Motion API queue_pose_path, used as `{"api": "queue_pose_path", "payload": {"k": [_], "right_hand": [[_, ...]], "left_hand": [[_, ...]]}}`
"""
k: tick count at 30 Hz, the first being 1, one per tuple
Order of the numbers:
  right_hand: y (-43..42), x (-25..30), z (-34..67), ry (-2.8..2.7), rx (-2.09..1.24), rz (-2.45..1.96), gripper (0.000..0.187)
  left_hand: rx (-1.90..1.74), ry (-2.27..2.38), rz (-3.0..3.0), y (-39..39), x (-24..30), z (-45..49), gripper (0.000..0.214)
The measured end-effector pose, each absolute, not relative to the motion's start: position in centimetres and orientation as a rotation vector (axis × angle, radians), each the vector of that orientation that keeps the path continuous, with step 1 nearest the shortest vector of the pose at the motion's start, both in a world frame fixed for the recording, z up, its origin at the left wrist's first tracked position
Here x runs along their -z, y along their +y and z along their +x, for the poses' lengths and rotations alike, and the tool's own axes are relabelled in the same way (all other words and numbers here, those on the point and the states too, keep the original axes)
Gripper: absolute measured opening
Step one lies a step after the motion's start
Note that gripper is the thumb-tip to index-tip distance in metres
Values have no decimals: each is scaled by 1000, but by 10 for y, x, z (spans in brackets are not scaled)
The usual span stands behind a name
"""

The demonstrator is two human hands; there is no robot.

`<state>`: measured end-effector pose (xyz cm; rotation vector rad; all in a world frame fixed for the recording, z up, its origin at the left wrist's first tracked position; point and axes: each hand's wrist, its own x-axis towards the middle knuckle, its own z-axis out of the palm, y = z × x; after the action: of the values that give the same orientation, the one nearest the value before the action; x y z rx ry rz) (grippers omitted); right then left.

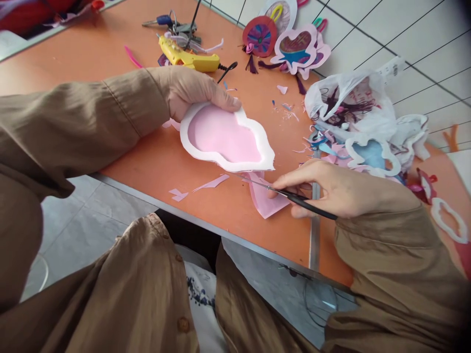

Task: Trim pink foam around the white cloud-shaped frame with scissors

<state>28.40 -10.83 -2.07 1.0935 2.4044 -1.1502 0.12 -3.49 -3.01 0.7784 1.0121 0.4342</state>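
My left hand point(200, 88) pinches the upper left edge of a cloud-like craft frame point(191, 147), thumb on top. The frame has a thick white border around a pink sheet point(224, 132). In my right hand point(331, 189) is a pair of scissors point(309, 205) with black handles, fingers wrapped around them. The thin blades point left, just below the frame's lower edge. A strip of pink sheet point(267, 208) hangs or lies under the blades; whether it still joins the frame I cannot tell. Cut pink scraps point(211, 184) lie on the orange table point(147, 169).
A yellow glue gun point(189, 59) and keys point(172, 22) lie at the back. Finished round and flower-shaped ornaments point(259, 37) rest by the tiled wall. To the right are a white plastic bag point(353, 98), a blue-filled frame point(371, 152) and a small white frame point(449, 220).
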Motion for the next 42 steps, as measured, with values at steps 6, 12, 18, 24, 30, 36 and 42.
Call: {"api": "queue_pose_path", "payload": {"k": [6,12,18,24,30,36,42], "right_hand": [[-106,23,275,2370,1294,1103,42],[-103,18,271,2376,1262,1039,46],[-100,13,269,2441,1155,1011,50],[-98,13,267,2414,1152,1004,51],[-100,10,265,2365,1144,1007,48],[-100,8,263,2352,1133,1007,44],[-98,11,265,2389,1174,1003,47]], "left_hand": [[-408,1025,790,-38,29,1,7],[-408,1066,787,-36,30,1,15],[-435,1052,860,-38,33,0,10],[-449,1042,890,-40,33,0,14],[-422,1064,864,-38,32,0,14],[-405,1058,852,-38,31,0,16],[-392,1060,873,-36,32,-2,13]]}}
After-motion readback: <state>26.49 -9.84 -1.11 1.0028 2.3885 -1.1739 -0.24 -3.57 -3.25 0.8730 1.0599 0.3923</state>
